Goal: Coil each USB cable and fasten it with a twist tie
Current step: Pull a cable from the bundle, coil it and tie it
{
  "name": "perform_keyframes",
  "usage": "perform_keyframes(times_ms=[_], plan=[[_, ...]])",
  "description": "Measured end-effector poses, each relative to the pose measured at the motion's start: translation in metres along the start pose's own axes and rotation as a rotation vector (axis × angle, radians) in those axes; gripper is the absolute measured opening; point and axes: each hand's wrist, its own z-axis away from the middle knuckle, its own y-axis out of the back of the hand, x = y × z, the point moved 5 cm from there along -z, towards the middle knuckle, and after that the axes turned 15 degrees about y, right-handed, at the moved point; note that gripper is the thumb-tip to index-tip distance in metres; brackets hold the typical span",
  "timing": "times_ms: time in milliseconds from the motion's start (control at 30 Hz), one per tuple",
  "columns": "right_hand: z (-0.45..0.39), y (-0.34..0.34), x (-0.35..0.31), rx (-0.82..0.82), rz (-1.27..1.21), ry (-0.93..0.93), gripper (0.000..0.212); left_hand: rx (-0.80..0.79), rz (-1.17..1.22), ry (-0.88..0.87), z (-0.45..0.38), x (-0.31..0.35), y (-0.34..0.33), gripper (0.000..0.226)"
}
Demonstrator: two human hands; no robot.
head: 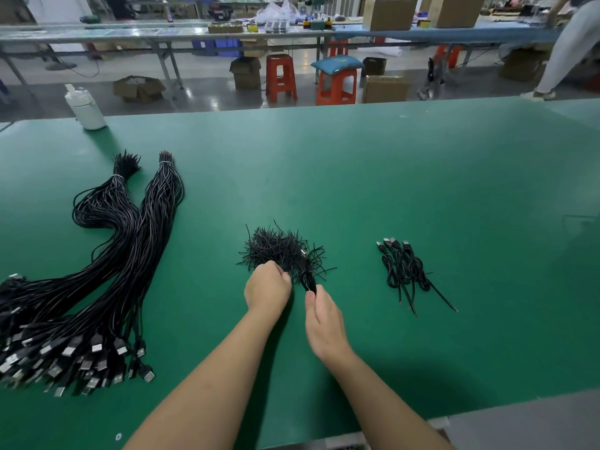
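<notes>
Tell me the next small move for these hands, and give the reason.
Probably: the left hand should draw one tie from the twist tie pile and bring it to the coiled cable. The right hand already pinches that coil at its near end, no tie shows on it, and the left fingers sit at the pile's edge.

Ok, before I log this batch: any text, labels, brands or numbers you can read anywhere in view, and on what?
None can be read.
White bottle at the table's far left corner: no print visible.
Cardboard boxes on the far bench: any markings too small and blurred.
USB plugs on the loose cable bundle: no readable marks.
Coiled cables and twist tie pile: plain black, no text.
</notes>
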Motion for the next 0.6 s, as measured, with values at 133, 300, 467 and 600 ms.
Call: perform_keyframes(times_ms=[133, 300, 467, 600], plan=[[0.0, 0.0, 0.0, -0.013, -0.004, -0.003, 0.028, -0.057, 0.005, 0.035, -0.001, -0.005, 0.006, 0.013], [0.0, -0.001, 0.0, -0.041, -0.001, 0.016, 0.028, -0.05, 0.046, 0.016, 0.001, -0.022, 0.019, 0.011], [0.001, -0.002, -0.004, -0.126, -0.01, 0.023, 0.037, -0.118, 0.146, -0.024, 0.005, -0.041, 0.023, 0.006], [0.0, -0.002, -0.005, -0.17, -0.011, 0.022, 0.033, -0.146, 0.264, -0.127, 0.02, -0.038, 0.025, 0.008]])
